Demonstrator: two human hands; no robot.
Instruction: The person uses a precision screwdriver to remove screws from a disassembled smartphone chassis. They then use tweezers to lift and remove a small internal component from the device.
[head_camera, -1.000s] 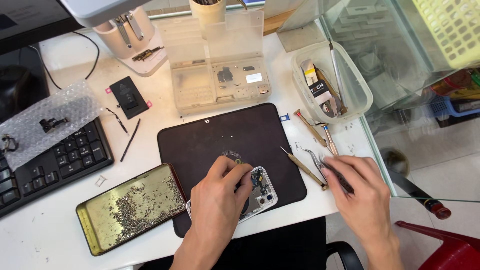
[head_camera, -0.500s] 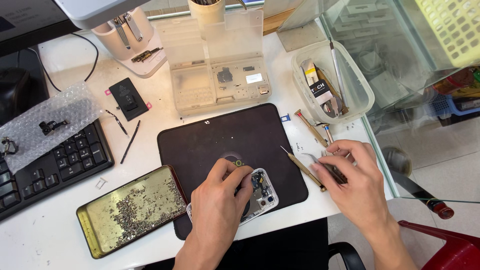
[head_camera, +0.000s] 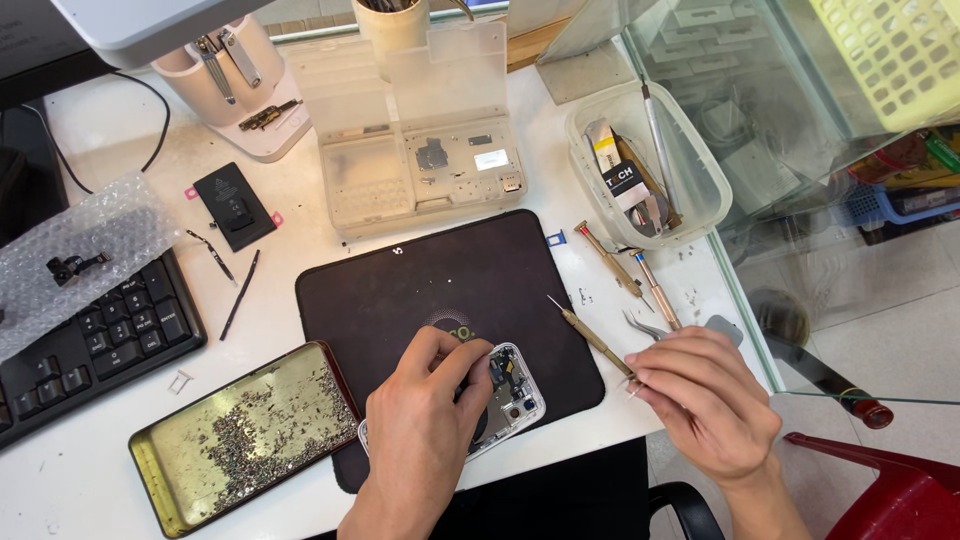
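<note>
The head view looks straight down on a white desk (head_camera: 300, 270) with a dark mat (head_camera: 440, 300) in the middle of it.

The left hand (head_camera: 425, 430) lies over an opened phone (head_camera: 510, 395) at the near edge of the mat, fingers curled together and pressing down on the phone's frame, thumb and forefinger close at its upper corner. Most of the phone is hidden under the palm (only the right end with its small parts shows).

The right hand (head_camera: 705, 400) sits at the desk's near right edge, just off the mat, fingers pinched together on the handle end of a thin tool (head_camera: 590, 335). The tool slants up and left, its pointed tip over the mat's right margin, apart from the phone. Tweezers (head_camera: 645, 325) lie just above this hand, and two screwdrivers (head_camera: 620, 265) lie beyond them on the desk.

Left of the phone, touching the mat's edge, is a yellow tray (head_camera: 245, 435) strewn with tiny screws. A black keyboard (head_camera: 90, 340) sits at the far left, with bubble wrap (head_camera: 80, 250) over its top edge. A small black battery (head_camera: 232, 205) lies above the tray, well apart from it.

Behind the mat stands a clear parts box (head_camera: 420, 170), lid raised. To its right is a clear tub (head_camera: 645, 165) holding tools, beside a glass case (head_camera: 800, 120).
</note>
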